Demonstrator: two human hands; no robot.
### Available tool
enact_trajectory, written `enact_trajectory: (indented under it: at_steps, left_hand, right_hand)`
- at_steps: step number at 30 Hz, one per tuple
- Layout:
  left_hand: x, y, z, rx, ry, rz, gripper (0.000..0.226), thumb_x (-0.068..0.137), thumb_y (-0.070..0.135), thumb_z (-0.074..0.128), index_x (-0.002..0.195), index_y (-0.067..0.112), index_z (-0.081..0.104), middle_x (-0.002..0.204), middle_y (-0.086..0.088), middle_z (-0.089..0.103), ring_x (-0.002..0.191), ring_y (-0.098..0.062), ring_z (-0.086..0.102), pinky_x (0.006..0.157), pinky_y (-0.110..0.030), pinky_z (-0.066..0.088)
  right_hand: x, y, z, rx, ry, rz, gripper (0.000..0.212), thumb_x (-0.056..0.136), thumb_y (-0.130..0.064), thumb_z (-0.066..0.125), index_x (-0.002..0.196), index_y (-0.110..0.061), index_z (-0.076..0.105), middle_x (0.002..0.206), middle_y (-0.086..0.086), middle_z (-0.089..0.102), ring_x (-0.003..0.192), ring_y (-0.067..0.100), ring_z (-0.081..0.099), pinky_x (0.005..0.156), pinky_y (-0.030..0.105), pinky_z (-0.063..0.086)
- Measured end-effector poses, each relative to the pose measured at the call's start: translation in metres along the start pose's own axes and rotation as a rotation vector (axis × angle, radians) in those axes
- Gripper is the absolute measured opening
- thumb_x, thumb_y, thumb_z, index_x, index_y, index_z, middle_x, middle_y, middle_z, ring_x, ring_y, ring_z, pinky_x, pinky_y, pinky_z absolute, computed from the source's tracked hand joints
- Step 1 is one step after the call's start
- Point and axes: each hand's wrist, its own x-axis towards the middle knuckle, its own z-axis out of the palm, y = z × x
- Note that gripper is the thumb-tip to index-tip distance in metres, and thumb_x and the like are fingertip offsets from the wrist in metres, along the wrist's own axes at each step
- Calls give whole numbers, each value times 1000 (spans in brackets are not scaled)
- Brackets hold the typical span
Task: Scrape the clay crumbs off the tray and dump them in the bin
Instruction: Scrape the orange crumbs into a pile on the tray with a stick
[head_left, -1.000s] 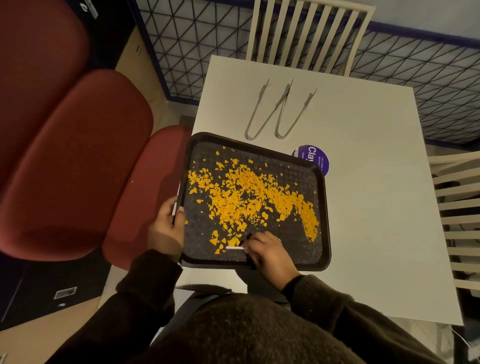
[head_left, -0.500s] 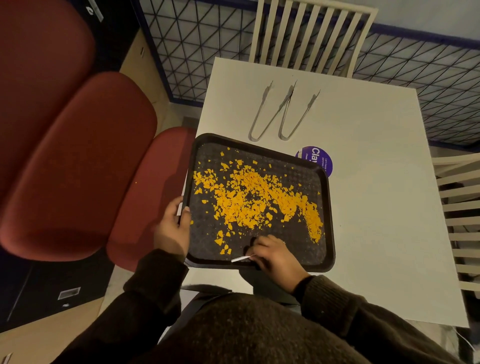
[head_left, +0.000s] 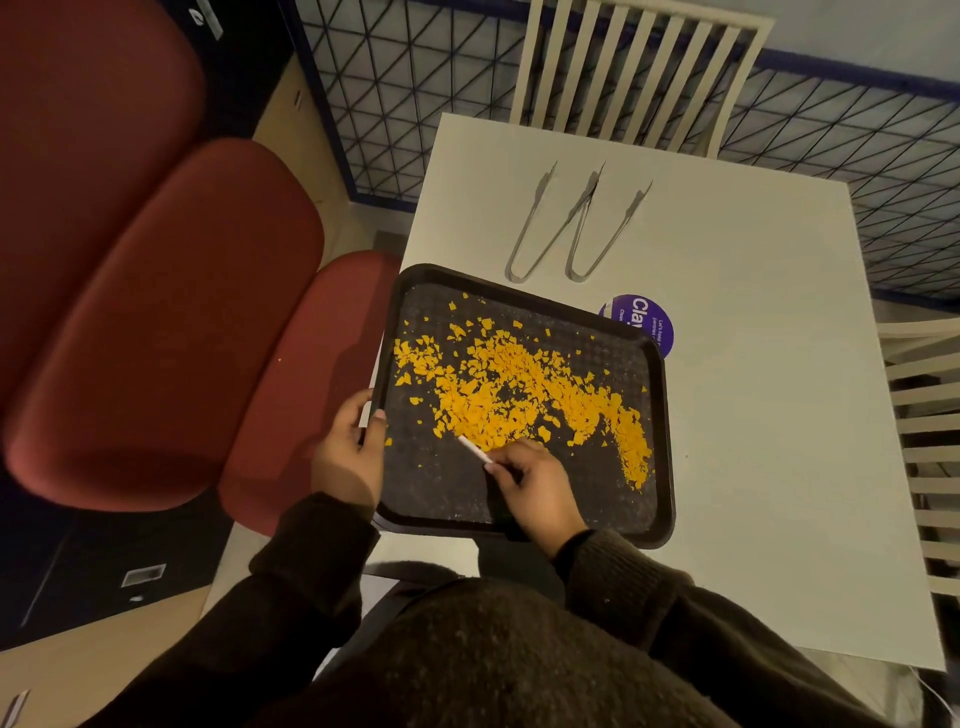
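Shifts white scraper (head_left: 474, 450) forward into clay crumbs (head_left: 498, 395), right hand (head_left: 535, 486) pinching its near end, left hand (head_left: 348, 457) gripping tray (head_left: 436, 488).

The tray (head_left: 493, 291) is black with a fine pebbled grid, scattered with bright orange-yellow clay crumbs (head_left: 509, 395). The stick (head_left: 475, 451) among them looks white, perhaps pinkish. The table (head_left: 753, 364) is plain white, the round sticker (head_left: 644, 322) purple with white lettering, the tongs (head_left: 516, 275) silvery, the cushions (head_left: 171, 312) dull red, and the carpet (head_left: 415, 104) grey, crossed by dark triangles.
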Motion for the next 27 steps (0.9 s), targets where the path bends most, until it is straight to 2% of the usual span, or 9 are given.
enact_trajectory:
  at_steps: [2, 4, 7, 9, 14, 17, 19, 22, 27]
  left_hand:
    - [1, -1, 0, -3, 10, 1, 27, 91, 26, 54, 118, 25, 57, 67, 7, 60, 65, -15, 58, 72, -31, 45]
    - [3, 0, 0, 8, 13, -4, 27, 91, 27, 54, 118, 26, 57, 67, 6, 60, 67, -18, 59, 72, -31, 45]
    - [3, 0, 1, 5, 6, -15, 27, 92, 24, 53, 118, 26, 57, 70, 7, 62, 71, -16, 61, 75, -30, 46]
    - [2, 0, 1, -6, 6, -18, 27, 92, 24, 53, 119, 25, 57, 72, 5, 63, 72, -16, 62, 76, -29, 46]
    - [0, 3, 1, -27, 7, -20, 28, 92, 21, 53, 120, 24, 57, 73, 2, 62, 71, -12, 61, 71, -25, 42]
    - [-3, 5, 0, -24, 7, -17, 28, 93, 20, 53, 120, 25, 56, 72, 3, 61, 67, -5, 59, 65, -20, 41]
    - [-4, 6, 0, -28, 10, -9, 28, 93, 20, 53, 120, 24, 56, 71, 4, 61, 68, -8, 59, 66, -20, 41]
    - [-3, 7, 0, -23, 17, -17, 28, 92, 20, 53, 120, 22, 57, 73, 1, 61, 71, -12, 59, 71, -23, 40]
    - [0, 3, 0, -21, 15, -20, 29, 92, 22, 53, 121, 23, 57, 73, 1, 60, 72, -14, 59, 74, -25, 40]
  right_hand:
    - [-1, 0, -3, 4, 15, 10, 11, 87, -14, 62, 94, -12, 70, 86, -5, 57, 83, 12, 50, 71, 18, 37]
    - [-7, 0, -6, -33, -33, -76, 11, 87, -17, 61, 94, -14, 70, 87, -4, 58, 84, 12, 49, 72, 15, 36]
    - [-18, 1, -2, -110, -156, -211, 12, 87, -19, 61, 95, -16, 71, 92, 1, 63, 90, 16, 52, 80, 25, 41]
    - [-22, 0, 2, -131, -177, -219, 14, 87, -19, 61, 97, -15, 71, 96, 3, 65, 93, 16, 53, 82, 26, 41]
    - [-8, 3, 1, -97, -53, -70, 13, 89, -18, 59, 97, -13, 69, 88, -4, 57, 85, 9, 47, 75, 22, 38]
    - [4, 9, -6, -56, 68, 64, 9, 88, -14, 59, 94, -14, 66, 87, -7, 55, 84, 13, 51, 74, 25, 40]
    - [8, 12, -10, -49, 92, 74, 7, 88, -13, 59, 91, -14, 65, 86, -5, 56, 84, 14, 52, 72, 24, 40]
    - [1, 17, -15, -98, 14, -48, 7, 88, -15, 60, 91, -16, 66, 87, -5, 57, 84, 12, 49, 71, 19, 36]
    - [-25, 34, -18, -265, -169, -285, 11, 86, -20, 61, 94, -20, 69, 94, 0, 65, 90, 16, 55, 79, 28, 42]
